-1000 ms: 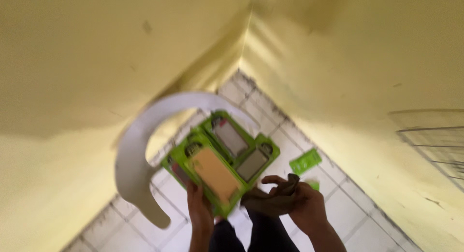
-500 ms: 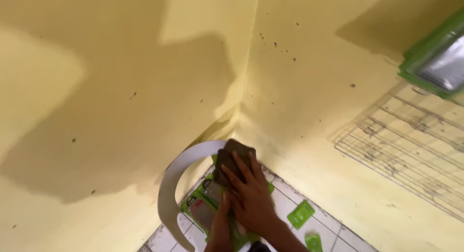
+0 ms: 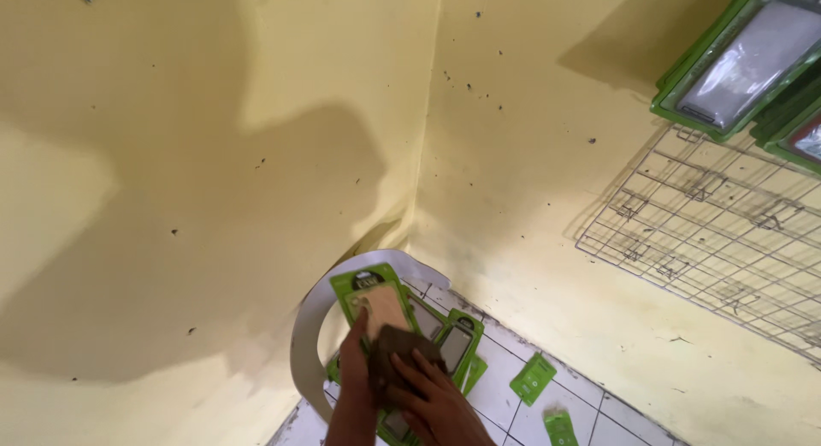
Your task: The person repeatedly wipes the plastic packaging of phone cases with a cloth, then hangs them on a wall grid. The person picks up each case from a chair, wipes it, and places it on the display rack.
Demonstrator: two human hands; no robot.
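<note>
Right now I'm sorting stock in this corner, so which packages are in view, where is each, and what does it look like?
Top package: held up by the left hand, flat green card with a tan rectangular item.
Package stack: beneath it, green frames around grey items.
Brown cloth: under the right hand, pressed on the top package.
Two small green packets: flat on the tiled floor.
Hanging packages: upper right, above the wire grid, green-edged with silvery items.

The floor (image 3: 505, 395) has white tiles with dark lines between them. It meets the yellow walls in a corner. Two small green packets (image 3: 533, 378) lie flat on the tiles, near each other. A white chair (image 3: 312, 343) stands on the floor by the corner.
</note>
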